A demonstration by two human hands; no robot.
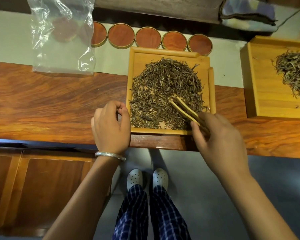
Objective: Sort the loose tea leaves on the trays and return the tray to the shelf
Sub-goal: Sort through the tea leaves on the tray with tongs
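**Tea sorting, near tray on counter, tweezers in right hand**

Counter [50, 104]: reddish wood grain, with a pale runner along its far half. Second tray [267, 94]: at the right edge, cut off by the frame, holding its own pile of leaves. Near tray [170, 131]: square, light wood, sitting at the counter's front edge. Tea leaves [163, 84]: dark, spread in a thick arc across the near tray. Plastic bag [62, 37]: clear, lying far left. Five round wooden lids [121, 35] in a row behind the near tray. Left hand [111, 125]: fingers curled, resting against the tray's left rim; whether it grips anything I cannot tell. Right hand [218, 135]: pinching bamboo tweezers [184, 108], their tips apart over the leaves.
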